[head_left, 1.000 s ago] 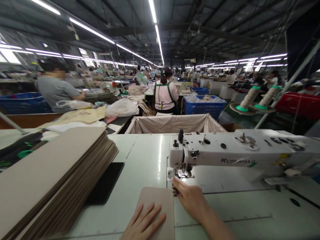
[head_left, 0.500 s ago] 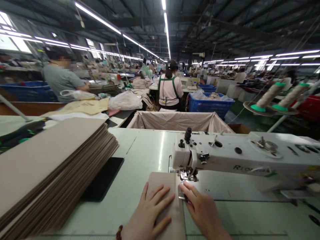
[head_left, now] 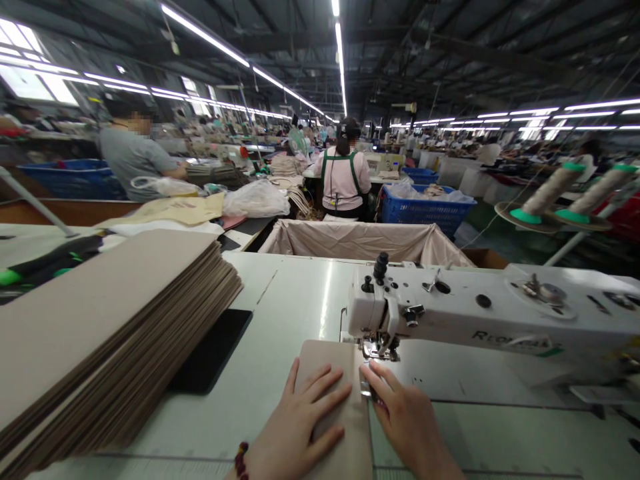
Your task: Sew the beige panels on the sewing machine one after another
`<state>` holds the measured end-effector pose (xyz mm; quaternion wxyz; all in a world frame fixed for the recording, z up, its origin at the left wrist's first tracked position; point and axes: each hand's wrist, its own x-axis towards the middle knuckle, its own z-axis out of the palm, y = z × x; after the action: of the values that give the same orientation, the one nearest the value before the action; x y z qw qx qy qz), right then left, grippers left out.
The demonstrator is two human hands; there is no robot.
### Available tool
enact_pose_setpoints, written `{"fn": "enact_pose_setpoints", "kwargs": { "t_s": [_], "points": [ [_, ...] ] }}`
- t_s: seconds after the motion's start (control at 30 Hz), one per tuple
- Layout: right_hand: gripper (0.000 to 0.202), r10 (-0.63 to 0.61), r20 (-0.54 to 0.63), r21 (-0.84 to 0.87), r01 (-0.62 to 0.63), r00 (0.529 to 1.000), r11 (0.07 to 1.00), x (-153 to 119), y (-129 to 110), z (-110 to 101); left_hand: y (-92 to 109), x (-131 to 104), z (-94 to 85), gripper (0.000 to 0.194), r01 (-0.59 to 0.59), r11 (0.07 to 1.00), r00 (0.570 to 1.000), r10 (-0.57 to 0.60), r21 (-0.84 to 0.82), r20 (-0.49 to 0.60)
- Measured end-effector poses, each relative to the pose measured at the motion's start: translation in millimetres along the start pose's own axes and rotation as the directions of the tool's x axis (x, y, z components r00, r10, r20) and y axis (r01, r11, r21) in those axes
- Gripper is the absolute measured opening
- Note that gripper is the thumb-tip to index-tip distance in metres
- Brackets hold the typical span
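Near the smooth pale-green worktop's [head_left: 285,307] front edge, the left hand [head_left: 303,413] lies flat, fingers spread, on a beige round-cornered panel [head_left: 354,427]; the right hand [head_left: 405,413] curls at its right side by a small silvery metal piece [head_left: 366,388] — grip unclear. Beyond sits a white sewing machine [head_left: 450,310].

Free tabletop [head_left: 290,300] between stack [head_left: 165,320] and machine [head_left: 450,313]

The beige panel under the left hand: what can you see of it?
The beige panel is long, flat and smooth-looking, with a rounded far-left corner; its material is unclear. It lies on the pale tabletop, its far end near the presser foot, its near end out of view. The left hand is spread on top; the right hand is at its right edge.
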<state>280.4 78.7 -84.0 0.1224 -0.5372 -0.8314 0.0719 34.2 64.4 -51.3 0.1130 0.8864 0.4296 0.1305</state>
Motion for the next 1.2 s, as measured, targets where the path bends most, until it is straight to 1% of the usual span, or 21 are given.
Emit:
{"fn": "enact_pose_setpoints", "kwargs": {
  "t_s": [0.1,0.4,0.57,0.8,0.97,1.1,1.2],
  "points": [
    [0.069,0.002,-0.007,-0.01,-0.002,1.0,1.0,1.3,-0.7,-1.1,-0.6,0.3,1.1,0.062,0.019,0.999,1.0,-0.019,-0.027,0.01],
    [0.071,0.013,0.016,0.01,-0.013,1.0,1.0,2.7,-2.2,-5.3,-1.1,0.0,2.0,0.051,0.068,0.995,0.998,-0.068,-0.067,0.007],
    [0.067,-0.002,-0.004,0.011,0.002,1.0,1.0,0.7,-0.8,-5.0,0.5,-0.1,1.3,0.049,0.103,0.991,0.994,-0.104,-0.08,-0.01],
    [0.065,-0.012,0.005,0.026,0.012,1.0,1.0,-0.3,0.8,-5.7,0.0,-0.3,3.8,0.047,0.076,0.993,0.995,-0.081,-0.09,-0.058],
    [0.065,-0.012,-0.002,0.037,0.012,1.0,0.999,-0.9,2.7,-2.5,-0.3,-0.3,3.3,0.047,0.091,0.992,0.995,-0.095,-0.088,-0.038],
    [0.065,-0.013,-0.024,0.028,0.013,1.0,1.0,-1.1,2.2,-1.7,-0.1,-0.5,1.9,0.046,0.076,0.993,0.996,-0.08,-0.09,-0.047],
    [0.065,-0.011,-0.018,0.032,0.012,1.0,0.999,-1.1,1.5,-2.6,0.2,-0.3,1.7,0.046,0.077,0.993,0.996,-0.081,-0.088,-0.04]
  ]
}}
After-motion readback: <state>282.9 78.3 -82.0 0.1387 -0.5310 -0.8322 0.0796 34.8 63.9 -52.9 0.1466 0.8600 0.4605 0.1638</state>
